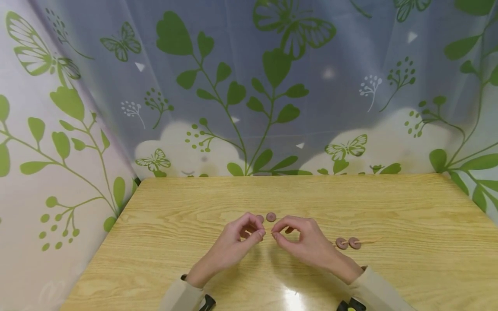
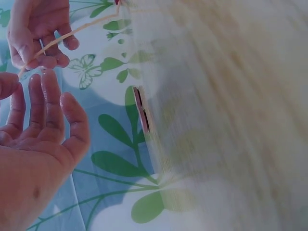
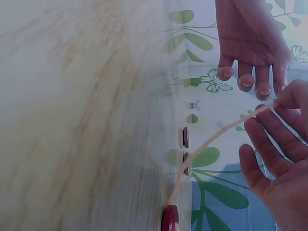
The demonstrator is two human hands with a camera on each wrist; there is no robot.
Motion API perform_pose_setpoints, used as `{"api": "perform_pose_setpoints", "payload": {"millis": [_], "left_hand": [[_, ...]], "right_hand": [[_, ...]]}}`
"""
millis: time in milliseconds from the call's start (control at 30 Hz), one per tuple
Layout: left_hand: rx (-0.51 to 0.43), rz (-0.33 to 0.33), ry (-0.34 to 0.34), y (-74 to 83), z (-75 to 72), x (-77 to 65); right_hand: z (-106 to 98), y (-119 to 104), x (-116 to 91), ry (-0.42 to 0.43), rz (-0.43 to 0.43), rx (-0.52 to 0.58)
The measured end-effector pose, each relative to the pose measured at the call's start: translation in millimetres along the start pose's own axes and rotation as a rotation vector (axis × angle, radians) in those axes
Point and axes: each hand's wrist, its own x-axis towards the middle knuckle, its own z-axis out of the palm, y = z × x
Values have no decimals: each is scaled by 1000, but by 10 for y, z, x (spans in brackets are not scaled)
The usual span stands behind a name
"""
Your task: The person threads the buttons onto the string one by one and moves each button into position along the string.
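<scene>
My right hand [image 1: 305, 242] pinches a thin light-orange cord [image 3: 224, 130] between thumb and forefinger. My left hand [image 1: 237, 239] faces it, fingertips close to the right ones, with thumb and forefinger pinching the cord's end. Its other fingers are loosely bent in the left wrist view. From the fingertips the cord runs down to a reddish-brown button [image 3: 169, 219] on the table. In the head view, two brown buttons, a left one [image 1: 342, 243] and a right one [image 1: 355, 242], are threaded on cord beside my right wrist.
Beyond my fingertips lie two loose brown buttons, one [image 1: 271, 217] in plain sight and the other [image 1: 259, 218] partly hidden by the left hand. A wood-grain table [image 1: 175, 198] lies beneath. Leaf-and-butterfly curtains [image 1: 241, 142] hang behind it and along the sides.
</scene>
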Motion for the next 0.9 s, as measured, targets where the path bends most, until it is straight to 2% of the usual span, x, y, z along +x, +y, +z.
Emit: {"api": "perform_pose_setpoints", "payload": {"millis": [167,333,567,800,900], "left_hand": [[2,-29,-34,11,4,6],[6,-34,-61,13,14,18],[3,-40,-80,15,21,36],[-1,-26,-89,26,38,50],[0,-22,-94,30,47,54]], "right_hand": [[-27,-16,-28,-11,105,128],[-48,-18,-44,3,151,156],[-77,-5,-65,14,118,144],[-93,9,-72,40,3,100],[-98,8,-71,42,-14,91]]}}
